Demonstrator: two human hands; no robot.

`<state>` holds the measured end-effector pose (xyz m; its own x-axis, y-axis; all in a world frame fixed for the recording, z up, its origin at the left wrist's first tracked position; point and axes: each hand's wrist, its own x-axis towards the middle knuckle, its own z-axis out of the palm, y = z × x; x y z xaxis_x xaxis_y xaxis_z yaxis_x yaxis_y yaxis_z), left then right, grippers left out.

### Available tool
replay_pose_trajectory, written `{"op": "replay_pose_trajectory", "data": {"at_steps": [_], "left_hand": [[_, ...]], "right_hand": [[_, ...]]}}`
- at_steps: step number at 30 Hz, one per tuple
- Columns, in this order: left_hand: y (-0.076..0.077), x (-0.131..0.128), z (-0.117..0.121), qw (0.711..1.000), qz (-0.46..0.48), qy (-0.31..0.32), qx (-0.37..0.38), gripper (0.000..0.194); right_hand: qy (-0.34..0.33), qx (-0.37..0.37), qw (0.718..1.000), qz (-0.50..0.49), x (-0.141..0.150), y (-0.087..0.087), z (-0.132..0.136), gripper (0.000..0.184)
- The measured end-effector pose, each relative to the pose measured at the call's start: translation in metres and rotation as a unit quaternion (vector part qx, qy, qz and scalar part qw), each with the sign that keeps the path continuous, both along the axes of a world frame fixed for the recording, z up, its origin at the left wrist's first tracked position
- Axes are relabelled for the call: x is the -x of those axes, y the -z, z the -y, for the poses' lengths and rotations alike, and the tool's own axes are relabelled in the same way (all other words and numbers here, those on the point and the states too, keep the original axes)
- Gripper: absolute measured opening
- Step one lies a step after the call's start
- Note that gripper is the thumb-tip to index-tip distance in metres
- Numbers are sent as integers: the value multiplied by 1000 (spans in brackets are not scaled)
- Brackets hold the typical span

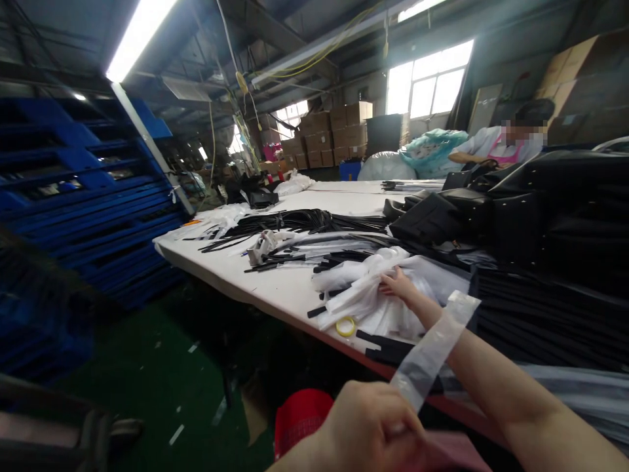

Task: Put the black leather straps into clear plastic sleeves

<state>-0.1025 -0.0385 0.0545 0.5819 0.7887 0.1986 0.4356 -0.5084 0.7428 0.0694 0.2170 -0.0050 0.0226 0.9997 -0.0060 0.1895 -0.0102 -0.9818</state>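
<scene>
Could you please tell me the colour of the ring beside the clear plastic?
The ring is yellow, as the head view shows.

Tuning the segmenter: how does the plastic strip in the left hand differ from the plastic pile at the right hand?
The plastic strip is fairly flat and straight; the plastic pile is rumpled. The plastic strip looks narrow; the plastic pile is broader and bunched. The left hand holds the plastic strip off the table; the plastic pile lies on it, right hand touching. Both are whitish and translucent.
</scene>
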Motion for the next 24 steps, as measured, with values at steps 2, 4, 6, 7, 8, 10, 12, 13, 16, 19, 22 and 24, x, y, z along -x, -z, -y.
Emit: {"op": "replay_pose_trajectory", "data": {"at_steps": [2, 4, 6, 7, 8, 10, 12, 13, 16, 19, 22, 24], "left_hand": [[10, 17, -11, 979, -122, -138, 82, 16], [25, 34, -18, 931, -266, -185, 167, 10], [41, 45, -23, 916, -310, -144, 213, 8], [49, 45, -25, 927, -271, -121, 229, 8], [56, 41, -28, 944, -192, -111, 246, 10], [70, 25, -35, 953, 26, -130, 271, 17], [79, 3, -41, 927, 203, -176, 262, 23], [83, -7, -44, 915, 253, -191, 251, 24], [85, -30, -49, 902, 308, -187, 239, 26], [83, -39, -50, 906, 306, -158, 246, 26], [80, -44, -53, 923, 278, -132, 232, 25], [80, -48, -56, 927, 268, -144, 217, 26]], "right_hand": [[-25, 58, 998, 9, -27, 7, 20, 48], [-38, 95, 995, 10, -56, 15, 49, 46], [-49, 105, 993, 7, -78, 22, 85, 46], [-63, 100, 993, 7, -85, 25, 104, 47], [-81, 90, 993, 12, -90, 27, 122, 49], [-139, 66, 988, 33, -91, 27, 155, 49], [-223, 52, 973, 44, -85, 25, 181, 49], [-265, 46, 962, 40, -80, 25, 191, 51], [-328, 21, 944, 4, -63, 28, 209, 60], [-276, 5, 961, -1, -53, 38, 215, 42], [-240, 4, 970, 40, -53, 43, 217, 38], [-238, 0, 968, 77, -55, 43, 219, 34]]}}
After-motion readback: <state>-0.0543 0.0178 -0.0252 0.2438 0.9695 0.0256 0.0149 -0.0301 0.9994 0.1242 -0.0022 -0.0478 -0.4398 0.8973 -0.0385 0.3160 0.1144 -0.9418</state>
